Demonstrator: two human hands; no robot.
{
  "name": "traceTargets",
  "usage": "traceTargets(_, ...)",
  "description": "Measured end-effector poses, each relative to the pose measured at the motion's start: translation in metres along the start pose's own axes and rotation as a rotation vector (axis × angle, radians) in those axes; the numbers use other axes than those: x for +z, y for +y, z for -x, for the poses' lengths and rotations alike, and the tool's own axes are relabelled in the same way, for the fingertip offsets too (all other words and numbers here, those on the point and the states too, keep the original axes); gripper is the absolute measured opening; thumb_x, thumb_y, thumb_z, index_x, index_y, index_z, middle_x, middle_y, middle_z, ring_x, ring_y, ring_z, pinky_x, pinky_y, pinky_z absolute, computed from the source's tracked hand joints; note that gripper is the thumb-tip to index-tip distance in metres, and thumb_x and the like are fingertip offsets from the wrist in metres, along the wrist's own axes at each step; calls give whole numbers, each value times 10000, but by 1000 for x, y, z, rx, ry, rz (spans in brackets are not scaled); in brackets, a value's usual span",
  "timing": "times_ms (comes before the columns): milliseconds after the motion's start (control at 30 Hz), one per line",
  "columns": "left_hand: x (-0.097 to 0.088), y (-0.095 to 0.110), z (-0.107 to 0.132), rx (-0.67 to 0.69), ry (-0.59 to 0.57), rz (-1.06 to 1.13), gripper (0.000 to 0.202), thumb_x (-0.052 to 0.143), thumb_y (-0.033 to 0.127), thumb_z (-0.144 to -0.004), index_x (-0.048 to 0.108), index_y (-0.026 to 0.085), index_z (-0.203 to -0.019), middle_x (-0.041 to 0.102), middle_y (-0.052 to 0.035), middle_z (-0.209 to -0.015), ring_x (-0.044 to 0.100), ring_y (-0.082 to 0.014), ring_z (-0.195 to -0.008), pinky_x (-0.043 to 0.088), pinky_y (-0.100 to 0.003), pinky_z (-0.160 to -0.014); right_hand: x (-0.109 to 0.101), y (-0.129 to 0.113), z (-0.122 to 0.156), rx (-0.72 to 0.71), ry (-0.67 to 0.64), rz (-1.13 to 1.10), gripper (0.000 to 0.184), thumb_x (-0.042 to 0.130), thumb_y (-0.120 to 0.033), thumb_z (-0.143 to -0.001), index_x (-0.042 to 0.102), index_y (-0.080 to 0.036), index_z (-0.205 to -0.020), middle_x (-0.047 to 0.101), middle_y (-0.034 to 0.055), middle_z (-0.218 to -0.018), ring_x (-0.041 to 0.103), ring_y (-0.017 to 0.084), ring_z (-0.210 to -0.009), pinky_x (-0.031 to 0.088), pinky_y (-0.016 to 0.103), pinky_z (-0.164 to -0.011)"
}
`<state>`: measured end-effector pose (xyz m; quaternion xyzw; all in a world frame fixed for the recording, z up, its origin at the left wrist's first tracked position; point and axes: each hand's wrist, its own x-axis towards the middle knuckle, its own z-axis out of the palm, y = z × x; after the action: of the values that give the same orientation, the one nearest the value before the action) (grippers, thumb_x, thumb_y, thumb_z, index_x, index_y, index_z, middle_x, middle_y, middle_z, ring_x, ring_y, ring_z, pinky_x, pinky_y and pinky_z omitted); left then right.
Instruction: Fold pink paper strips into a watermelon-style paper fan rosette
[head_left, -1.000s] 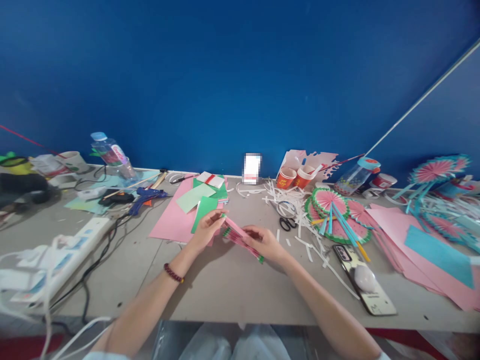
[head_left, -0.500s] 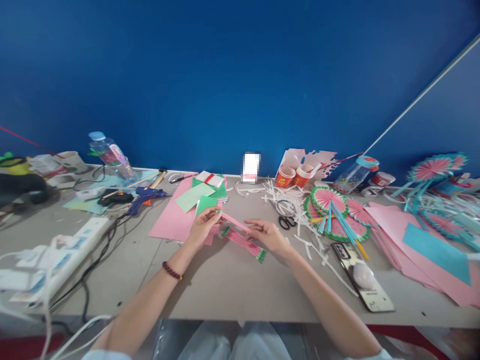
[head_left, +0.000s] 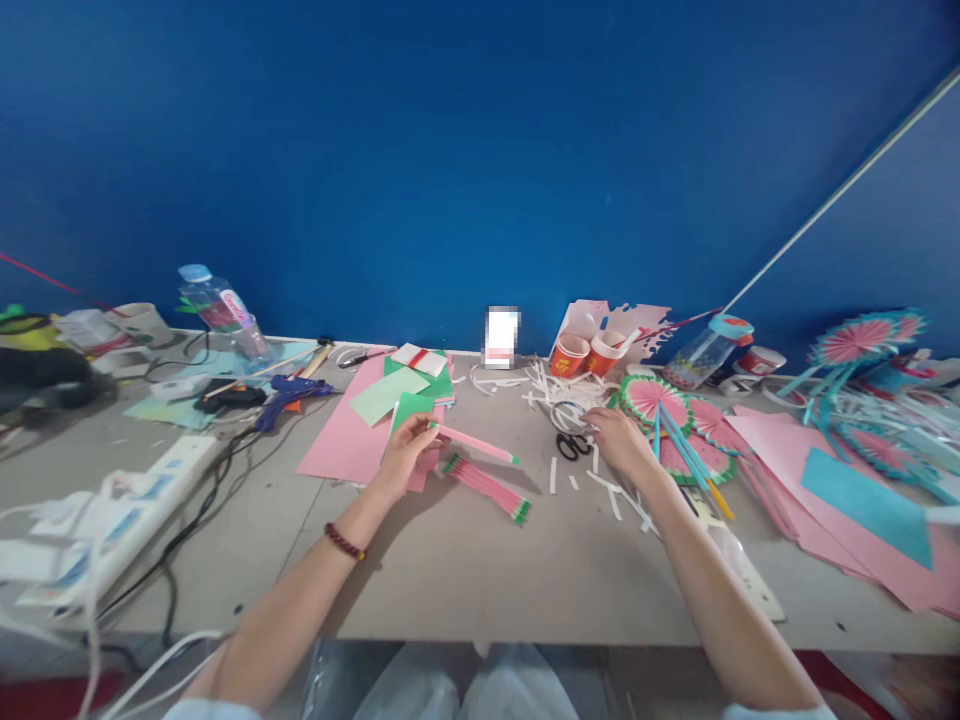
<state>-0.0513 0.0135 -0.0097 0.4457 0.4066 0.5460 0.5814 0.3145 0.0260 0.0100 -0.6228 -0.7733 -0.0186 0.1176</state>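
Observation:
My left hand [head_left: 409, 455] pinches one end of a narrow folded pink paper strip [head_left: 480, 443] with green tips. The strip's other end points right, unsupported. Just below it, a pleated pink paper piece [head_left: 491, 487] with green ends lies on the table. My right hand [head_left: 621, 442] reaches out over the white paper scraps, fingers stretched toward a ring-shaped roll [head_left: 568, 412], which looks like clear tape. I cannot tell whether the fingertips touch it. Black-handled scissors [head_left: 573, 446] lie just below the roll.
Pink paper sheets [head_left: 337, 440] and green paper [head_left: 411, 407] lie by my left hand. Paper fans [head_left: 660, 405] and a phone [head_left: 750, 580] are at the right. Red cups [head_left: 570, 354] stand at the back. A glue gun [head_left: 292, 395] and power strip [head_left: 142, 520] are on the left.
My right hand has let go of the pink strip and moved right and up to the roll by the scissors. My left hand still holds the strip.

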Motion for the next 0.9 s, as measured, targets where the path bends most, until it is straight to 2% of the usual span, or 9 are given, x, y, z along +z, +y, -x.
traceTargets(133, 2, 4, 2, 9, -51, -52, 303, 715, 361, -694, 620, 168, -908, 598, 18, -718, 599, -118, -645, 480, -250, -661, 7, 4, -7, -38, -33, 95, 256, 469, -132, -818, 712, -180, -883, 677, 98, -951, 579, 249, -956, 397, 352, -864)
traceTargets(200, 6, 8, 4, 13, -80, -99, 323, 712, 360, -699, 640, 173, -952, 592, 17, -738, 581, -111, -663, 480, -251, -689, 5, 2, -11, -49, 7, 56, 219, 487, -184, -831, 706, -180, -831, 674, 106, -963, 573, 259, -970, 397, 360, -859)
traceTargets(300, 14, 18, 4, 3, -96, -131, 366, 707, 355, -698, 661, 183, -1017, 586, 8, -764, 563, -117, -695, 484, -269, -719, -4, -10, -15, -15, 174, -215, 191, 506, -245, -826, 676, -168, -868, 673, 119, -1016, 577, 265, -981, 405, 370, -861)
traceTargets(367, 20, 26, 5, -20, -131, -156, 367, 702, 336, -703, 668, 179, -1033, 576, 1, -765, 559, -123, -694, 481, -279, -718, -10, -27, -13, 59, 257, -523, 216, 512, -334, -833, 646, -169, -878, 688, 99, -909, 608, 236, -864, 434, 351, -801)
traceTargets(533, 42, 43, 10, -16, -254, -161, 361, 658, 268, -747, 643, 208, -1102, 520, 8, -760, 532, -112, -695, 454, -249, -681, -21, -91, 2, 127, 103, -1229, 302, 556, -446, -825, 597, -183, -967, 680, 39, -728, 604, 173, -714, 442, 298, -720)
traceTargets(667, 59, 40, 19, 5, -379, -134, 342, 646, 248, -769, 640, 201, -1108, 492, 4, -756, 455, -90, -661, 396, -207, -601, -19, -131, 15, 144, -31, -1660, 355, 536, -482, -832, 629, -189, -1010, 606, 1, -650, 567, 148, -639, 450, 296, -699)
traceTargets(733, 65, 32, 23, 50, -408, -85, 374, 642, 242, -780, 614, 226, -1153, 496, -2, -805, 465, -97, -699, 406, -215, -635, -17, -140, 18, 147, -106, -1787, 362, 529, -445, -830, 640, -183, -1053, 604, 14, -689, 557, 151, -652, 453, 300, -697)
traceTargets(900, 66, 11, 30, 118, -332, -24, 420, 644, 270, -800, 569, 249, -1213, 507, 7, -793, 480, -95, -684, 402, -219, -639, -9, -140, 22, 21, -288, -1953, 456, 535, -247, -750, 600, -184, -1198, 646, 38, -852, 564, 156, -733, 442, 318, -800)
